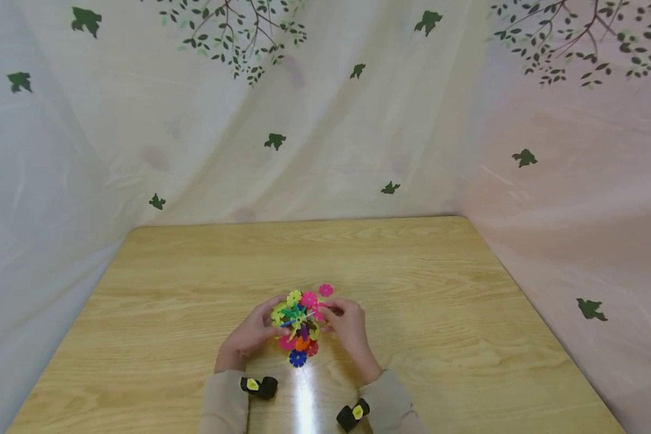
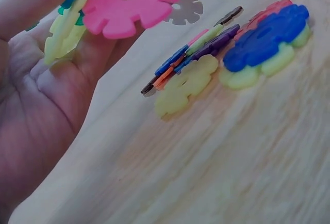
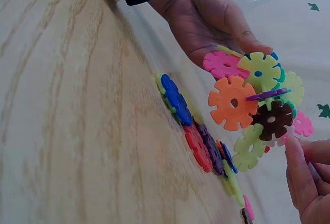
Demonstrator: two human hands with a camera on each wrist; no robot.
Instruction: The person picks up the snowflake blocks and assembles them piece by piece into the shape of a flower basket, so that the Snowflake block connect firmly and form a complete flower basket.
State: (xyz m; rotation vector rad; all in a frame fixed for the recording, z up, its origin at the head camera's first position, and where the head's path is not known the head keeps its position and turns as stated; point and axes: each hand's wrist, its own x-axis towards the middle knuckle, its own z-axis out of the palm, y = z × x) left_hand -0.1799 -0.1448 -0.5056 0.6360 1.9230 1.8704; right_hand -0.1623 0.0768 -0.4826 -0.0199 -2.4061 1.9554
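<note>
A ball-like cluster of interlocking flower-shaped plastic discs (image 1: pixel 293 314), in yellow, green, pink, orange and brown, is held above the table. My left hand (image 1: pixel 252 333) grips its left side, thumb in front and fingers around the back. In the right wrist view, an orange disc (image 3: pixel 219 111) and a brown disc (image 3: pixel 277 120) face the camera. My right hand (image 1: pixel 351 330) is at the cluster's right side, thumb and forefinger pinching a pale disc (image 3: pixel 290 131) against it. The left wrist view shows a pink disc (image 2: pixel 105 7) by the left palm.
Loose discs lie on the wooden table (image 1: pixel 445 337) beneath and around the cluster, some overlapping. A blue disc (image 1: pixel 298 358) is at the near end, and a pink disc (image 1: pixel 326 290) lies beyond the right hand. A patterned curtain (image 1: pixel 325 120) hangs behind the table.
</note>
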